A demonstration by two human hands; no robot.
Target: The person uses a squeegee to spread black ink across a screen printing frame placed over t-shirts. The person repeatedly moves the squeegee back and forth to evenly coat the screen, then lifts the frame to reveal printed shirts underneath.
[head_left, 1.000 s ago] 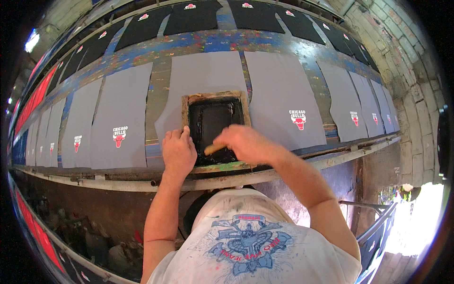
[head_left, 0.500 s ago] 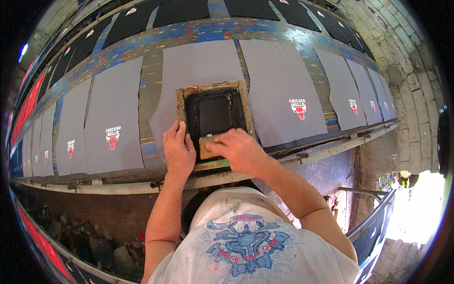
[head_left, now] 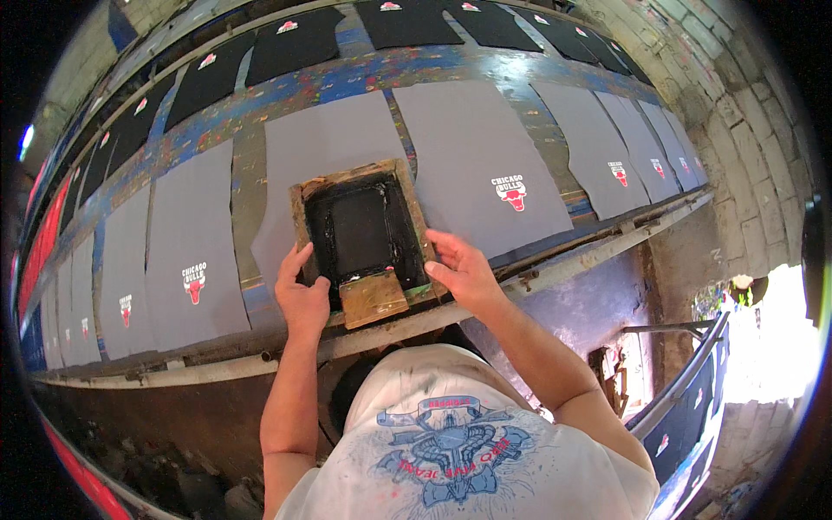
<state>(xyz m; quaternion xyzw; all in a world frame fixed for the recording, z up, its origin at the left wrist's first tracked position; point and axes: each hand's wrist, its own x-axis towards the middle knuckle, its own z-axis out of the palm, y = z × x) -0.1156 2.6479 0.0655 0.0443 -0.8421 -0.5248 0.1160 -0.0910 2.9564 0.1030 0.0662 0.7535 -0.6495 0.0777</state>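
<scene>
A wooden printing screen [head_left: 303, 217] with black, ink-streaked mesh lies on a grey fabric panel [head_left: 329, 130] at the near edge of the long table. A flat wooden squeegee [head_left: 373, 299] rests untouched across the frame's near end. My left hand [head_left: 302, 295] grips the frame's left side, thumb low near the squeegee. On the opposite side, my right hand [head_left: 459, 273] has its fingers at the frame's edge, holding it.
Grey panels [head_left: 195, 225] with white-and-red emblems run along both sides. A row of black panels [head_left: 407, 26] lines the far side. A metal rail [head_left: 217, 373] edges the table. At right are a block wall [head_left: 745, 147], another rack [head_left: 685, 433] and a bright opening.
My right hand has let go of the squeegee, leaving it at the near end, and moved to the frame's right side. The table appears shifted and tilted as my view moves.
</scene>
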